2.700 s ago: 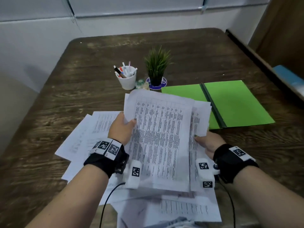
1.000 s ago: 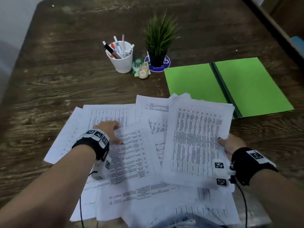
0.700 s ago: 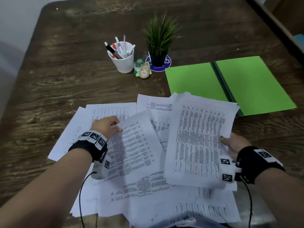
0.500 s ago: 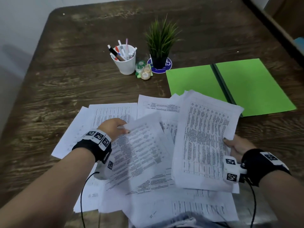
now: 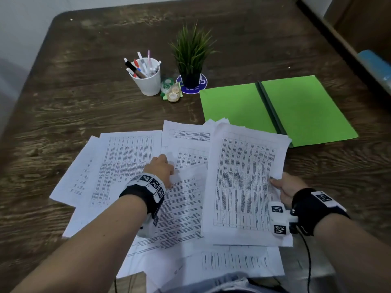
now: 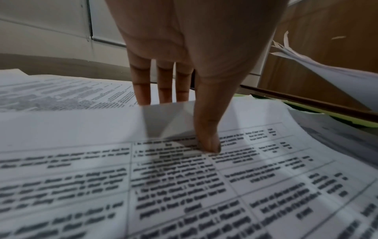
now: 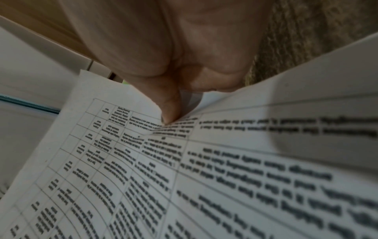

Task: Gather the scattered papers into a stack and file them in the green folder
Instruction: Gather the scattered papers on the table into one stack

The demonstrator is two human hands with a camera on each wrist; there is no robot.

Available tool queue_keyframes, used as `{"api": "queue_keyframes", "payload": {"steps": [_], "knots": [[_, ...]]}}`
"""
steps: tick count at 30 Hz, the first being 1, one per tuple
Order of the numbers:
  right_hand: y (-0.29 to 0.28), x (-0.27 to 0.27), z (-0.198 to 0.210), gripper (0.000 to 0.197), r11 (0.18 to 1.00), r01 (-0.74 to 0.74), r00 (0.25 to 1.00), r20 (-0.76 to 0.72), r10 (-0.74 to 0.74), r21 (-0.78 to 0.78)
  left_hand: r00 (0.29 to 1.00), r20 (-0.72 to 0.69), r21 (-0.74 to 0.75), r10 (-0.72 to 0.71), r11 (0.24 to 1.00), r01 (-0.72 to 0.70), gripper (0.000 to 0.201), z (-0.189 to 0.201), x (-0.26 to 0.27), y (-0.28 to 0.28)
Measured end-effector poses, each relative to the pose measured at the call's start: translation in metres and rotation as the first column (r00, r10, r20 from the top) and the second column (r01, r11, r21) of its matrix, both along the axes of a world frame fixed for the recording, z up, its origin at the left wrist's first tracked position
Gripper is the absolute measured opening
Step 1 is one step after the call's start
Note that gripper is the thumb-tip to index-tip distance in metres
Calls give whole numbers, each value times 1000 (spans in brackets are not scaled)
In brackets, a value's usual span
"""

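Printed papers (image 5: 118, 161) lie scattered over the near half of the wooden table (image 5: 84, 92). My right hand (image 5: 284, 188) grips a gathered stack (image 5: 243, 182) by its right edge, the thumb (image 7: 169, 111) on top of the stack (image 7: 184, 177). My left hand (image 5: 163, 170) pinches the top edge of a loose sheet (image 5: 184, 208), just left of the stack. Its thumb (image 6: 207, 142) presses on the sheet (image 6: 184, 186) and the fingers (image 6: 161, 90) go under the lifted edge. The green folder (image 5: 302, 108) lies open and flat beyond the stack, at the right.
A white cup of pens (image 5: 148, 81), small tape rolls (image 5: 172, 93) and a potted plant (image 5: 191, 60) stand mid-table, left of the folder. More sheets (image 5: 232, 263) hang over the near table edge. A blue object (image 5: 374, 64) lies off the table's right side.
Both hands held the stack up 2.7 s ago. The right hand has lowered it; the left let go, took a loose sheet and has drawn it right, toward the stack.
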State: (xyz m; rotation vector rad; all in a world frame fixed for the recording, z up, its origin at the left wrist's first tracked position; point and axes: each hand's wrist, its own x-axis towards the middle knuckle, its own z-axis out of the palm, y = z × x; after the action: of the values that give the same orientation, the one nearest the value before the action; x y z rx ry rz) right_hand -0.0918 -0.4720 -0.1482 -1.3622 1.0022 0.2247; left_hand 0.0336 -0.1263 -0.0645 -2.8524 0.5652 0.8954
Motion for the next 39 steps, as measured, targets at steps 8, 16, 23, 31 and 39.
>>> {"api": "queue_keyframes", "payload": {"steps": [8, 16, 23, 31, 39], "knots": [[-8, 0, -6, 22, 985, -142, 985, -108, 131, -102, 968, -131, -32, 212, 975, -218, 61, 2, 0, 8], [-10, 0, -10, 32, 962, -201, 975, -133, 178, -183, 947, -161, -155, 278, 940, -303, 52, 5, -11, 24], [-7, 3, -8, 40, 937, -252, 960, -188, 209, -243, 878, -203, -246, 433, 845, -474, 29, 13, -17, 59], [-8, 6, -6, 42, 893, -325, 932, -262, 248, -310, 773, -172, -305, 611, 713, -631, 53, 29, -27, 100], [27, 15, 44, 39, 696, -552, 822, -441, 360, -460, 675, -130, -514, 726, 533, -672, 46, 67, -9, 141]]}}
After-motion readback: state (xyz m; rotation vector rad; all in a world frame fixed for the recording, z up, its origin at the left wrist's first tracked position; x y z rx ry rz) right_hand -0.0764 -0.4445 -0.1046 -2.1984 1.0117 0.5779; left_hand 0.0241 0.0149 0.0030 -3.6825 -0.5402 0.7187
